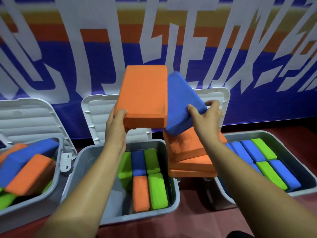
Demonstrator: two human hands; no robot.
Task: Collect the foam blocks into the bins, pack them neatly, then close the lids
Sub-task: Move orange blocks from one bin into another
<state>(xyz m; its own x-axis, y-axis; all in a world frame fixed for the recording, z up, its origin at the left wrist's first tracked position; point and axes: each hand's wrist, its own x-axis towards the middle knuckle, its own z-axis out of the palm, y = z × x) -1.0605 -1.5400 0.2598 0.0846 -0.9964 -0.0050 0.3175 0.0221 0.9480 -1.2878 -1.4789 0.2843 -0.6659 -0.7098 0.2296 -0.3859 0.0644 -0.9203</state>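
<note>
here we are low over the middle bin (137, 219), grey and open, with green, blue and orange foam blocks (157, 191) standing on edge in tidy rows along its right side, the left side showing bare bin bottom. both bare forearms reach out across it. to the left, the left bin (34, 208) holds orange and blue blocks lying tilted and loose on top of green ones. to the right, the right bin (240, 136) has blue and green blocks packed flat in neat rows. between the middle and right bins sits an orange stack (188, 162), several blocks deep; what carries it i cannot tell. red floor (193, 212) shows between the bins. up now to the hands: the left hand (118, 121) grips the near left corner of an orange block (144, 93), thumb on top, fingers under, holding it in the air above the middle bin. the right hand (205, 115) clutches a blue block (181, 103), thumb on the near face, fingers curled over the far edge, the block tilted just over the orange stack. behind, white ribbed lids (96, 114) stand open against a blue, orange and white banner (85, 48).
</note>
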